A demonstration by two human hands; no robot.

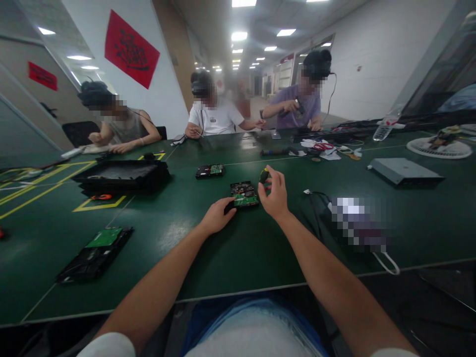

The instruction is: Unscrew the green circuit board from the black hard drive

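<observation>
A hard drive (244, 200) with a green circuit board lies flat on the green table in front of me. At its left edge is my left hand (216, 216), fingertips against the side and thumb near the front corner. A screwdriver (264, 175) with a dark green and yellow handle is held in the fingers of my right hand (274, 195), just right of the drive. Its handle points up; the fingers partly cover the tool, and I cannot make out the tip. Behind this drive lies a second hard drive (210, 171).
A larger black part with a green board (104, 237) lies front left, a black tray (119, 173) behind it. To the right are a cable (316, 213), a blurred-out device (359, 223) and a grey metal box (405, 171). Several people sit across the table.
</observation>
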